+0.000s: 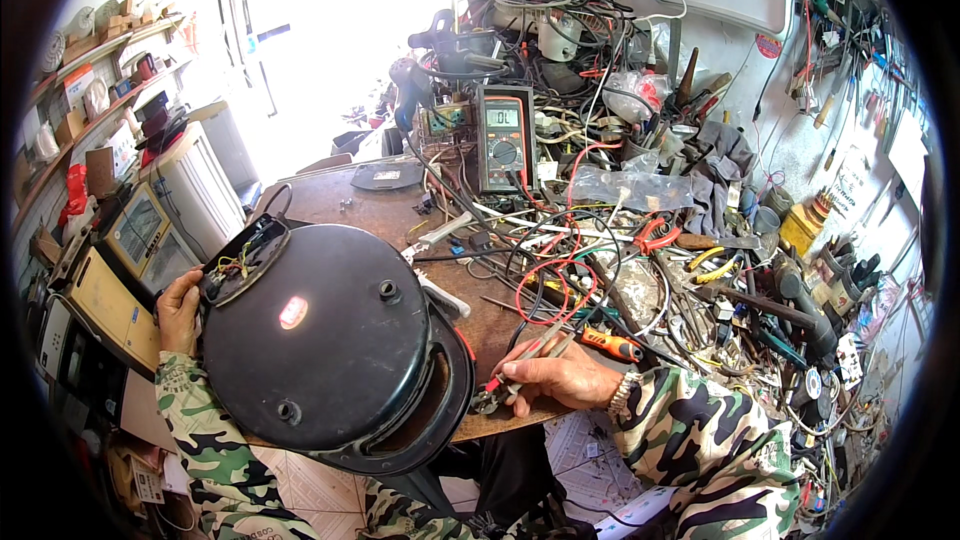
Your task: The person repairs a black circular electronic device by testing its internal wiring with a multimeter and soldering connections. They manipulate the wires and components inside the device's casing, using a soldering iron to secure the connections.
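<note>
A round black appliance body (pixel 315 330) lies with its feet upward on the near left of the wooden bench, a handle-like part at its lower right. At its upper left is an open compartment (pixel 240 265) with thin wires. My left hand (pixel 178 315) is closed on that compartment's outer edge. My right hand (pixel 550 375) is closed round small hand tools (pixel 495 388) with metal and red parts, just right of the appliance; their exact kind is unclear. A multimeter (pixel 505 140) with red and black leads stands behind, and an orange-handled tool (pixel 610 342) lies beyond my right hand.
Tangled cables (pixel 540 10) are heaped at the back. Pliers (pixel 660 235), tools and scrap crowd the right of the bench (pixel 360 205). Shelves (pixel 120 50) and old appliances (pixel 140 240) line the left; hanging tools (pixel 860 50) cover the right wall.
</note>
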The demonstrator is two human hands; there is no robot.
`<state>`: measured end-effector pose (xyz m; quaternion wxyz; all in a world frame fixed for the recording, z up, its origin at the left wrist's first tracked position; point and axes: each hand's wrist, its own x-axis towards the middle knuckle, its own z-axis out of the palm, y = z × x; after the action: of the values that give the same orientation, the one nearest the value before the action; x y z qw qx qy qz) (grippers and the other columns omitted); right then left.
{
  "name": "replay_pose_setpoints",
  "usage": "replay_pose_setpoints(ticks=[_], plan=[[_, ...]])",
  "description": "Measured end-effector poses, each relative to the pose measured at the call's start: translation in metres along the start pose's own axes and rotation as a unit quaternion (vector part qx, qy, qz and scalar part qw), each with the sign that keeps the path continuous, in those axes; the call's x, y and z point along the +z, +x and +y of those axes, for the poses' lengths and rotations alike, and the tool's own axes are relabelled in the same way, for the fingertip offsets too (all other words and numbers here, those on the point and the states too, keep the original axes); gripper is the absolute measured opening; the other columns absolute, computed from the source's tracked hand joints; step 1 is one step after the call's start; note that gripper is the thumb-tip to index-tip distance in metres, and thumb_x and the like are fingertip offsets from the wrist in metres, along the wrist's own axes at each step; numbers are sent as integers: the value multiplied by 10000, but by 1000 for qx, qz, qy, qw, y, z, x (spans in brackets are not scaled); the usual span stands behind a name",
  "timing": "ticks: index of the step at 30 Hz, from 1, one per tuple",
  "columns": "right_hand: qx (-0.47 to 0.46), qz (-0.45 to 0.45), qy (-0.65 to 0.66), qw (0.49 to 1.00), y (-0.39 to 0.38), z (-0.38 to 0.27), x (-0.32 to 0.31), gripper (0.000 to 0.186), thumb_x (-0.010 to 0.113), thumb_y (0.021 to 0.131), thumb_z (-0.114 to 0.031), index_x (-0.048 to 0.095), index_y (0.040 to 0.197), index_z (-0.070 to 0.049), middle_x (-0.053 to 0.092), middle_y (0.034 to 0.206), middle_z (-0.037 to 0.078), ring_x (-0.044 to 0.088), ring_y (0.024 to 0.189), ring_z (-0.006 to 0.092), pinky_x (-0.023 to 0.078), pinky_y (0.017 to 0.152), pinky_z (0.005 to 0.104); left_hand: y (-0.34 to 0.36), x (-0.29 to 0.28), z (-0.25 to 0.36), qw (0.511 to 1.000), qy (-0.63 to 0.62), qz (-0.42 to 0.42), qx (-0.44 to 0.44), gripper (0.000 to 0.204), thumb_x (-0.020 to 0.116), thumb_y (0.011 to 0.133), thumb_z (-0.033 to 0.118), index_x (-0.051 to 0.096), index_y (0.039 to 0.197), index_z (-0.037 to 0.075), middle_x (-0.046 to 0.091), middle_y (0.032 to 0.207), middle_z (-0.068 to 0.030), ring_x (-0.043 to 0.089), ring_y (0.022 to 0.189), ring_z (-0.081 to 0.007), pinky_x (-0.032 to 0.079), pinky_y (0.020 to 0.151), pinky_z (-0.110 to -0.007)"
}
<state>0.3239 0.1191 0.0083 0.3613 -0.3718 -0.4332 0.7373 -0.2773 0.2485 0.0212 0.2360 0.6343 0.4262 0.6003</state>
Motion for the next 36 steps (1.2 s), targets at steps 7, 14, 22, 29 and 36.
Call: replay_pose_setpoints(ticks=[7, 14, 22, 29, 36], plan=[[3, -9, 8, 1000, 1, -1, -2, 265, 690, 999, -161, 683, 1118, 75, 738, 993, 179, 734, 714, 246, 622, 649, 343, -4, 0, 6, 999, -24, -18, -24, 358, 578, 965, -59, 640, 1317, -42, 654, 1361, -113, 612, 1241, -181, 451, 1101, -311], [3, -7, 11, 1000, 1, 1, -2, 266, 699, 988, -200, 679, 1100, 40, 732, 916, 156, 721, 698, 214, 597, 644, 335, -4, 2, 10, 999, -24, -37, -27, 423, 556, 938, -85, 611, 1357, -56, 640, 1377, -125, 604, 1274, -202, 434, 1135, -327], [4, -1, 24, 1000, 1, 2, -3, 249, 693, 992, -139, 683, 1112, 79, 739, 976, 178, 735, 706, 256, 624, 645, 353, -4, 3, 14, 999, 17, -25, -24, 422, 565, 948, -66, 600, 1368, -71, 651, 1357, -127, 607, 1273, -204, 435, 1130, -327], [1, -1, 26, 1000, 2, 3, -3, 247, 691, 992, -131, 686, 1114, 83, 741, 983, 180, 739, 698, 260, 628, 641, 355, -4, 1, 12, 999, 8, -26, -24, 413, 592, 956, -47, 600, 1368, -69, 648, 1365, -130, 605, 1276, -203, 432, 1131, -327], [7, 11, 3, 1000, 2, 2, -3, 249, 687, 997, -135, 684, 1113, 85, 737, 985, 177, 736, 696, 259, 625, 636, 356, -3, 1, 12, 999, -13, -34, -22, 416, 594, 951, -59, 597, 1368, -70, 644, 1375, -132, 591, 1304, -208, 418, 1148, -328]])
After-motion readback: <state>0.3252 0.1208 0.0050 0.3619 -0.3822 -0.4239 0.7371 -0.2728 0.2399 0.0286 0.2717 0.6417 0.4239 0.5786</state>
